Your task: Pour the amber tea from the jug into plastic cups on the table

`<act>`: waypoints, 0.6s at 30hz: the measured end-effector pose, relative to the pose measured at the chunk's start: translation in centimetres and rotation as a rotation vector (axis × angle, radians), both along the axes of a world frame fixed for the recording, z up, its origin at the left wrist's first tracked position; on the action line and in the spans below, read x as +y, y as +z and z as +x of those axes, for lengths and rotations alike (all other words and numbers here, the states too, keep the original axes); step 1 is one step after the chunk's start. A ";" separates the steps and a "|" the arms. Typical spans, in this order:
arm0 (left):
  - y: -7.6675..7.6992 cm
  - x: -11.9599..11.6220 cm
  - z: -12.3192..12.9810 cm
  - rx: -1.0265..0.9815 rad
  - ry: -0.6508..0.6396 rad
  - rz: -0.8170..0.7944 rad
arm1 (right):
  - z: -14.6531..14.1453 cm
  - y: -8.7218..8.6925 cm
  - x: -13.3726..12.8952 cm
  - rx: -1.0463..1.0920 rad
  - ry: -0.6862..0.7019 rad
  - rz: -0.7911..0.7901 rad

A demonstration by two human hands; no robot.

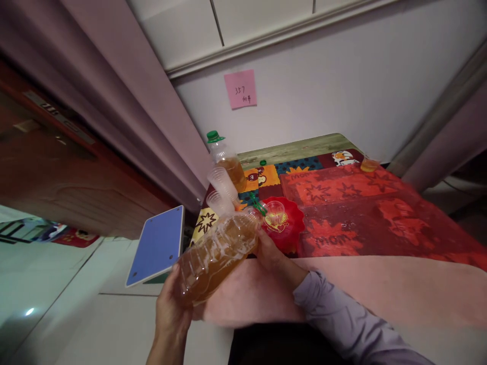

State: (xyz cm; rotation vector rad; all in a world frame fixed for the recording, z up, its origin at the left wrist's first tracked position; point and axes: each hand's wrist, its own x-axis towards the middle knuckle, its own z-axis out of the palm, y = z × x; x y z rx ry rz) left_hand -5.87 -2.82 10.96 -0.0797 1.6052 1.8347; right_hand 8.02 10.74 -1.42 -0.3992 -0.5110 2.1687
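A large clear plastic bottle (pixel 220 258) of amber liquid lies tilted between my hands, its neck end pointing up and to the right. My left hand (pixel 171 299) is wrapped round its base. Near the neck, my right hand (pixel 270 248) grips it, its fingers partly hidden behind the bottle. Just past the neck sits a red scalloped plate (pixel 294 225) with a clear plastic cup (pixel 276 210) on it. A green plastic piece (pixel 258 204) shows by the bottle's mouth; I cannot tell whether liquid flows out. Stacked clear cups (pixel 224 190) stand behind the bottle.
A second bottle (pixel 230 165) with a green cap stands at the table's back left. A small green cap (pixel 263 162) lies near it. One cup (pixel 369 165) with yellowish liquid is at the far right edge. A blue board (pixel 158 246) is left of the patterned table (pixel 342 223).
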 end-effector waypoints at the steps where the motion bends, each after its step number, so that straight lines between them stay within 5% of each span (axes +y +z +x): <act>1: 0.0 0.1 -0.1 0.003 -0.009 0.002 | 0.0 -0.1 0.0 0.002 0.002 -0.009; 18: 0.9 0.5 -0.1 0.058 -0.053 0.003 | -0.1 -0.7 0.4 0.016 -0.032 -0.046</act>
